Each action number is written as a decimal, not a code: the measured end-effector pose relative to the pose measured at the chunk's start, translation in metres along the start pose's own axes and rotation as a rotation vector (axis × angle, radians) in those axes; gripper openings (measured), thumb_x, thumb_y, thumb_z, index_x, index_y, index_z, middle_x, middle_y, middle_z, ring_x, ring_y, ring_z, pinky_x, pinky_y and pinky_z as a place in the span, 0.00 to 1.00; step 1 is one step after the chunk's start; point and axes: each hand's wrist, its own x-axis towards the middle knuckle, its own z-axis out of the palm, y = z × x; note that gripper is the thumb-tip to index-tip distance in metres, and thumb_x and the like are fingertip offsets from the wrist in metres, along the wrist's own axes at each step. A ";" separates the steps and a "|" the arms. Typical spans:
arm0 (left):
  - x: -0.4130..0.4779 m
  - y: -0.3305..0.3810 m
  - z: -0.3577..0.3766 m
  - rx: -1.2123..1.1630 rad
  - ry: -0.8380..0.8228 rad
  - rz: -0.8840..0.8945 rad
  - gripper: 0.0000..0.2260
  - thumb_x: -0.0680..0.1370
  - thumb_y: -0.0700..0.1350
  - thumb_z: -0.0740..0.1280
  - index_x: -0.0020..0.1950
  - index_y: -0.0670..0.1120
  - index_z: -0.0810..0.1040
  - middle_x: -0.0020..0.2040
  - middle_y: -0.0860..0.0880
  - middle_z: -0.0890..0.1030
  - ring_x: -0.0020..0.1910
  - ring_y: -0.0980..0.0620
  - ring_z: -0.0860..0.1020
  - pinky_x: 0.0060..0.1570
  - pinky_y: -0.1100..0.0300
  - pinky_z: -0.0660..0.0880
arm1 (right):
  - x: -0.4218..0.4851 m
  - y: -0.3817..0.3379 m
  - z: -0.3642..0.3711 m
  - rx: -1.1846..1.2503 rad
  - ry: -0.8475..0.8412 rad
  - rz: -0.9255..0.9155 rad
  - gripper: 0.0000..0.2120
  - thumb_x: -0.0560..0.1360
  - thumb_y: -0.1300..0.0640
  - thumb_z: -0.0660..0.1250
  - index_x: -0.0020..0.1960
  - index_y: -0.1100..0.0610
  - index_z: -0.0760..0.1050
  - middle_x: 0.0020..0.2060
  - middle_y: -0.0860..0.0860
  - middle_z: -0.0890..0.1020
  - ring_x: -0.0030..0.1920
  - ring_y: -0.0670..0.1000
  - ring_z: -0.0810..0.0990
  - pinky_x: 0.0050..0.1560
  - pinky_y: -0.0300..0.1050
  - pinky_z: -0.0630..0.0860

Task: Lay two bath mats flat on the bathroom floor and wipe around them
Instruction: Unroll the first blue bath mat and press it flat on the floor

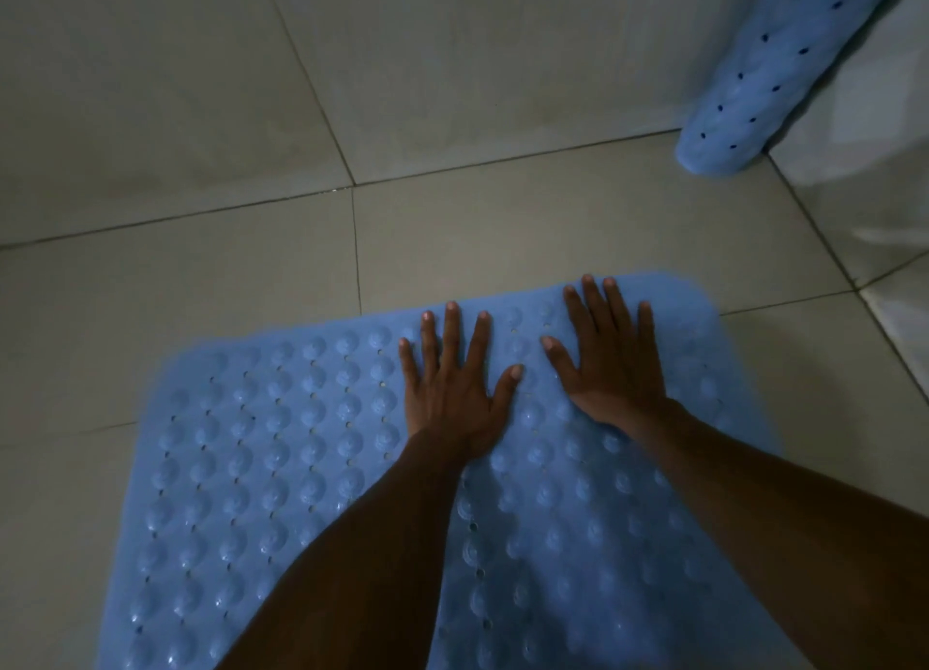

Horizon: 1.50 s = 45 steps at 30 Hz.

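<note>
Both hands were flat on the first bath mat (281,468), palms down, fingers spread, gripping nothing. The left hand (452,393) sat near the middle of the mat's far edge. The right hand (611,363) was just beside it, closer to the far right corner, thumbs almost meeting. This looked like pressing the far end down to seat it.

The mat was blue, covered in round bumps with small holes between them. It lay spread on the floor (201,277), long axis running from the person out toward the far wall, slightly skewed to the tile lines. The near end ran out of view at the bottom. It looked flat, no curl seen at the far edge.

The second bath mat (784,66) was the key thing for the next move. Same blue, still rolled up, it stood on end in the far right corner, leaning up and to the right, its bottom on the floor by the wall (502,41). It lay well apart from the hands, ahead and to the right. The right hand was nearer, so likely the one to reach for it.

The floor had large pale tiles with dark grout lines, and free floor showed left and beyond the laid mat. The room was dim. No cloth or wiper was in view, so wiping was not yet begun, judging by this.
</note>
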 end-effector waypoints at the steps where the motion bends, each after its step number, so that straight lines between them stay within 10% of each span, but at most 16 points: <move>1: 0.000 0.001 0.002 0.016 -0.004 0.010 0.34 0.79 0.70 0.38 0.82 0.57 0.35 0.81 0.48 0.31 0.79 0.44 0.29 0.77 0.38 0.34 | 0.001 -0.003 0.003 -0.007 0.004 -0.013 0.37 0.79 0.34 0.44 0.81 0.53 0.54 0.81 0.53 0.56 0.81 0.56 0.50 0.77 0.67 0.48; 30: -0.011 -0.021 -0.018 0.009 -0.115 0.076 0.34 0.81 0.68 0.44 0.81 0.58 0.33 0.81 0.50 0.30 0.79 0.44 0.29 0.77 0.42 0.31 | 0.003 -0.014 -0.004 -0.077 -0.135 0.090 0.39 0.77 0.28 0.38 0.82 0.46 0.39 0.82 0.50 0.41 0.81 0.55 0.35 0.74 0.71 0.33; 36: -0.066 -0.122 -0.040 0.046 -0.003 -0.082 0.35 0.76 0.68 0.36 0.81 0.57 0.35 0.83 0.50 0.36 0.80 0.46 0.32 0.78 0.42 0.36 | -0.013 -0.098 -0.002 -0.027 0.004 -0.115 0.37 0.78 0.33 0.43 0.79 0.51 0.62 0.80 0.52 0.61 0.81 0.54 0.54 0.76 0.70 0.48; 45: -0.083 -0.232 -0.041 -0.013 0.029 -0.221 0.36 0.77 0.67 0.35 0.83 0.54 0.37 0.83 0.49 0.35 0.81 0.46 0.33 0.79 0.43 0.37 | -0.024 -0.262 0.036 0.075 -0.091 -0.283 0.36 0.79 0.35 0.41 0.81 0.51 0.55 0.82 0.51 0.55 0.82 0.53 0.49 0.77 0.68 0.48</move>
